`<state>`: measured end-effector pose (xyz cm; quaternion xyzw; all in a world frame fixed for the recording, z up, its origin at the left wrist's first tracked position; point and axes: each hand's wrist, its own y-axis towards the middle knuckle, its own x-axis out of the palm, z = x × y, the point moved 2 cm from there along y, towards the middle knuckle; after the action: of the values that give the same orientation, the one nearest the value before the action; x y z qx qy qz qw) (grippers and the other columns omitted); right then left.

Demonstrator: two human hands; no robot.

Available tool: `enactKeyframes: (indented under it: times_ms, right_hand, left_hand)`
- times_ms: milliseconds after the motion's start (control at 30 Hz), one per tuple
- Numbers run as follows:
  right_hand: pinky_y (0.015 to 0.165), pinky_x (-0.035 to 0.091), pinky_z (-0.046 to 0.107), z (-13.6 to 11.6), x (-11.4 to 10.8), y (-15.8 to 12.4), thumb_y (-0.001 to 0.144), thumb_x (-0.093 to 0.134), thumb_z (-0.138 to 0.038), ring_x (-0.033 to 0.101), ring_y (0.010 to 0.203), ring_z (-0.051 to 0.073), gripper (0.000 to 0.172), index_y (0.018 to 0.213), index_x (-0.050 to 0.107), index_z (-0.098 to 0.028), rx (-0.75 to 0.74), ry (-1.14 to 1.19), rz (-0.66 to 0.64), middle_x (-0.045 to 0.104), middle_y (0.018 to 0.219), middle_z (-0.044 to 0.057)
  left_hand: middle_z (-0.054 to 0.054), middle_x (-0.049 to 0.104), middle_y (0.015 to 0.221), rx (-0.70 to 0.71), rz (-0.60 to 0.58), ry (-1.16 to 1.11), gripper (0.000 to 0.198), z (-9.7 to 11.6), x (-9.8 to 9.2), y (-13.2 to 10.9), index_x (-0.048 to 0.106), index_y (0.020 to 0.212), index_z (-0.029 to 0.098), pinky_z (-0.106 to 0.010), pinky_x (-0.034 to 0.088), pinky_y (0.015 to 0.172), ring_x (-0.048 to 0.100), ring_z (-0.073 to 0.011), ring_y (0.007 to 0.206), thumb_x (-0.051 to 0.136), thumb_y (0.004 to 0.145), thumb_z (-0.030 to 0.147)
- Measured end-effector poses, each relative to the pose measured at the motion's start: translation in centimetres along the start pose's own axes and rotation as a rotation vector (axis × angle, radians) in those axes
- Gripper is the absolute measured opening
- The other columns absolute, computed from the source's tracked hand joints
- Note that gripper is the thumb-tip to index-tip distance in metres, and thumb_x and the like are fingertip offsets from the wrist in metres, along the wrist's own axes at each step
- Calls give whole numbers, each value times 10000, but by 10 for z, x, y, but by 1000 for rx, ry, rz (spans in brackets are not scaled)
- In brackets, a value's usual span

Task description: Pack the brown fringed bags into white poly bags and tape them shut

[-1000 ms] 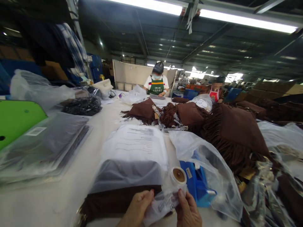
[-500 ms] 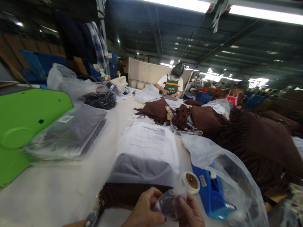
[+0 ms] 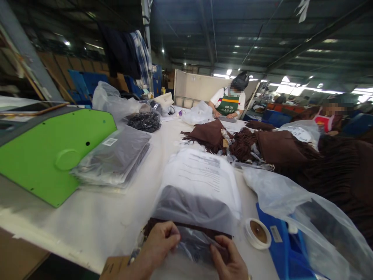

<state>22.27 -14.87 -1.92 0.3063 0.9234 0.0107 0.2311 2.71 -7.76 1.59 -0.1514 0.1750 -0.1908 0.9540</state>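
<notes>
My left hand [image 3: 157,247] pinches one side of a clear plastic bag [image 3: 194,247], thumb against fingers. On the other side, my right hand [image 3: 229,258] has its thumb and fingertips closed on the same plastic, which stretches between the two hands. Just beyond lies a brown piece [image 3: 205,231], partly inside a frosted plastic bag [image 3: 195,208] with printed text on its white upper part. To the right of that stands a roll of tape [image 3: 258,233]. A brown cardboard tag [image 3: 115,266] shows under my left forearm.
A blue tape dispenser [image 3: 275,235] and a large loose plastic bag [image 3: 279,190] lie at right. Brown fringed bags [image 3: 279,149] pile up behind them. Leftward are packed grey bags [image 3: 116,155] and a green panel [image 3: 55,151]. A co-worker [image 3: 229,102] works across the table.
The crumpled clear plastic between my fingers is now spread out flat over the brown piece, and my hands have moved apart. The view has turned left, so the scene shifts right.
</notes>
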Motion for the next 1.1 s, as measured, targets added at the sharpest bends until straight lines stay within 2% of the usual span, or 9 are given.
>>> enactKeyframes:
  times_ms: [67,167,333,533,667,767,900,1000,1100]
  right_hand:
    - [697,502,233,-4,10,8,782,541,-359,649,744,163,215,894,638,-203,-316,-112,33,689,814,35]
    - [714,516,225,-13,21,21,855,439,-221,651,818,153,226,999,609,-185,-661,-306,45,682,880,60]
    - [662,533,235,-21,34,37,880,295,-125,642,823,155,305,1053,543,-167,-731,-597,82,642,917,86]
    - [410,456,202,-18,45,39,834,288,-54,620,578,136,350,1000,574,-166,-704,-741,107,633,864,80]
    - [367,415,202,-17,46,41,835,306,-62,592,505,128,322,921,600,-164,-712,-811,108,620,785,65]
    - [376,412,214,-13,39,45,843,314,-75,584,489,129,315,934,601,-166,-714,-856,116,619,778,66]
    - [457,459,242,-6,25,41,854,314,-101,634,636,168,324,1037,576,-154,-703,-882,150,635,884,104]
    - [664,511,276,-10,27,29,872,365,-178,634,846,193,294,1087,564,-155,-869,-774,112,643,992,116]
    - [842,469,331,-16,40,18,894,361,-262,599,975,205,309,1098,579,-178,-1094,-670,-50,651,1058,93]
  left_hand:
    - [-1,571,595,195,171,288,168,2,-2,7,568,657,170,-237,414,567,540,-139,589,443,750,233]
    - [-62,651,798,508,358,733,301,10,1,16,628,969,179,-292,466,703,603,-186,758,367,825,140]
    - [-76,649,819,633,437,1185,493,16,2,37,518,1204,173,-317,516,651,623,-204,712,367,768,-1]
    - [-142,636,960,693,536,1297,441,14,6,33,515,1200,101,-398,501,742,611,-249,850,350,803,2]
    - [-125,591,1172,937,352,1179,345,5,25,20,514,1206,146,-407,417,926,524,-252,1101,434,873,188]
    - [-125,546,1255,781,213,1105,476,0,29,21,475,1257,179,-438,375,977,475,-275,1178,537,833,387]
    - [-124,398,1395,692,128,1072,569,-1,26,24,378,1334,205,-475,288,1045,353,-290,1283,544,827,403]
    - [-114,398,1396,631,94,1010,535,0,29,25,370,1339,211,-479,273,1051,341,-288,1290,441,870,459]
    - [-123,436,1366,591,46,962,522,5,28,21,369,1340,169,-462,260,1061,349,-272,1285,390,893,438]
